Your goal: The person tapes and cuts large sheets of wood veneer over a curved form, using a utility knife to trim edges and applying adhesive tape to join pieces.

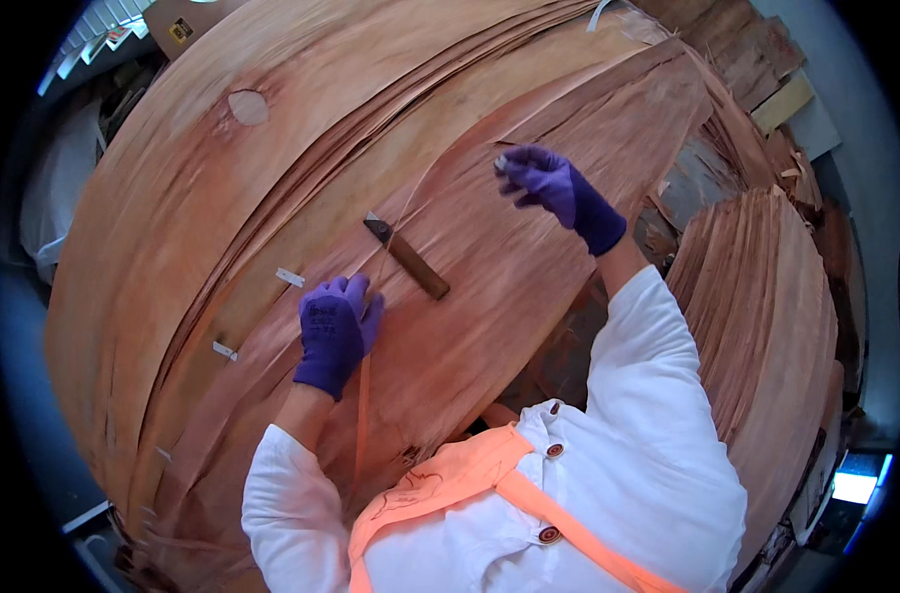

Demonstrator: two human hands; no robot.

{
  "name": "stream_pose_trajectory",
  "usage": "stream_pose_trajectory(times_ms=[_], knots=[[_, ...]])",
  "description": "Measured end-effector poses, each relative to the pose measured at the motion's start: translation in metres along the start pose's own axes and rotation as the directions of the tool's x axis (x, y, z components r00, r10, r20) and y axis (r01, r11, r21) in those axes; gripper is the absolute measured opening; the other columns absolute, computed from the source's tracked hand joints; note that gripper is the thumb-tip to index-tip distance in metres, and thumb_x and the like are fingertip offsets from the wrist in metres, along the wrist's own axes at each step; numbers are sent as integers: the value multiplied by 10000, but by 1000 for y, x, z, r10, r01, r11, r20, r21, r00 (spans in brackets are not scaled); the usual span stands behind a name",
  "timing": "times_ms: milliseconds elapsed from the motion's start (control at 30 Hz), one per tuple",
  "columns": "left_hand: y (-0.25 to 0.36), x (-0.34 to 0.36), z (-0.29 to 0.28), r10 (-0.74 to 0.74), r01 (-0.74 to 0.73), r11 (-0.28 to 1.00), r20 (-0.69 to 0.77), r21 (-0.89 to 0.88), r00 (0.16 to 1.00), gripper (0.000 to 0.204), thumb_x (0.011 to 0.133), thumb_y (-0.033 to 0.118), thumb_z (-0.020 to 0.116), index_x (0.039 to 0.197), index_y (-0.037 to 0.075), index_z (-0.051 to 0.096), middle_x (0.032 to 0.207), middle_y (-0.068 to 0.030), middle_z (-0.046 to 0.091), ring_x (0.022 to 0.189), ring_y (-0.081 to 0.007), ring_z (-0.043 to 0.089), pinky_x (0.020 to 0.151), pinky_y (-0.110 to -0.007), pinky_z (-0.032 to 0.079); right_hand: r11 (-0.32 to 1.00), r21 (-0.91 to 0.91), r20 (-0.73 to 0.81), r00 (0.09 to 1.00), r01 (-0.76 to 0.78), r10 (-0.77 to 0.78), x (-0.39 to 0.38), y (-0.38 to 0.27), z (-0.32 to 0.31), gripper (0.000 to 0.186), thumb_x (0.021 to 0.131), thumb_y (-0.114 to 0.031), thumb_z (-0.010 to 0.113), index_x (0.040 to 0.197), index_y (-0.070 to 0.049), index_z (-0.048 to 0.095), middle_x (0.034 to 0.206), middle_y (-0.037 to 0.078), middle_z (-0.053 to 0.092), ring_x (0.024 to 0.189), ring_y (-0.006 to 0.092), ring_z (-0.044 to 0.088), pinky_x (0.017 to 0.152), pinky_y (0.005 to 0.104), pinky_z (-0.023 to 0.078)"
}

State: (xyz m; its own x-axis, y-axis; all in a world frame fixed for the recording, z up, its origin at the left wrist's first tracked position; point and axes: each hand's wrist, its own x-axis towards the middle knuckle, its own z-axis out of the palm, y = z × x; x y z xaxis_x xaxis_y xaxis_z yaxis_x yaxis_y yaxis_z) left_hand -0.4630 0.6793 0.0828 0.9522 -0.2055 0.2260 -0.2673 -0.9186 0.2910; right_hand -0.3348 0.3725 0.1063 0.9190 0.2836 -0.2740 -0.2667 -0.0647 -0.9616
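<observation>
My left hand (336,328), in a purple glove, lies with its fingers spread on a reddish-brown wood veneer sheet (509,267). A narrow veneer strip (363,415) passes beneath it and shows on both sides of the hand. Up and to the right, my right hand (551,188) is raised over the sheet with its gloved fingers pinched. Something small and whitish shows at those fingertips, too small to name. Between the hands rests a knife (409,259) with a dark blade and a wooden handle. Short white tape pieces (290,278) stick along the seam beside my left hand.
A large paler veneer sheet (173,217) with a knot hole (247,107) spreads across the left. A thick veneer stack (756,306) stands at the right. Scraps (657,232) lie in the gap between. Plastic wrapping (60,188) hangs at the far left.
</observation>
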Motion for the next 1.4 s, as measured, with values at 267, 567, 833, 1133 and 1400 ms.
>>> stream_pose_trajectory(times_ms=[267,567,833,1133,1400], knots=[[-1,58,-22,-364,188,746,-154,-639,919,124,836,122,604,844,0,623,644,-16,551,557,-77,490,503,-249,389,990,139,194,980,21,-48,23,42,-1,292,881,-113,563,1155,-13,546,731,46,568,609,108,510,525,229,403],[20,91,-52,-378,203,675,-95,-709,921,121,861,107,592,895,-1,634,750,47,563,690,-28,485,612,-191,401,985,-144,36,995,97,-92,62,29,32,197,836,-105,595,1005,-6,615,749,13,586,623,47,499,533,197,407],[15,89,-46,-357,179,682,-109,-710,928,123,857,106,595,904,-2,634,751,52,563,691,-33,483,620,-194,404,963,-225,142,983,146,-116,100,40,40,229,781,-116,612,989,-24,644,741,48,631,605,97,545,550,238,447],[17,86,-44,-364,122,598,-132,-792,922,104,853,86,586,854,-11,621,645,38,509,546,-33,440,481,-193,359,828,-499,250,957,256,-145,109,19,51,364,762,-134,637,1114,-52,598,681,91,616,551,145,545,523,272,457],[15,80,-49,-370,205,630,-58,-749,927,108,856,86,586,889,-10,623,758,40,558,710,-42,486,643,-204,413,808,-565,225,974,164,-40,106,6,63,553,757,-147,638,1253,-29,425,742,162,630,671,225,623,604,326,490]])
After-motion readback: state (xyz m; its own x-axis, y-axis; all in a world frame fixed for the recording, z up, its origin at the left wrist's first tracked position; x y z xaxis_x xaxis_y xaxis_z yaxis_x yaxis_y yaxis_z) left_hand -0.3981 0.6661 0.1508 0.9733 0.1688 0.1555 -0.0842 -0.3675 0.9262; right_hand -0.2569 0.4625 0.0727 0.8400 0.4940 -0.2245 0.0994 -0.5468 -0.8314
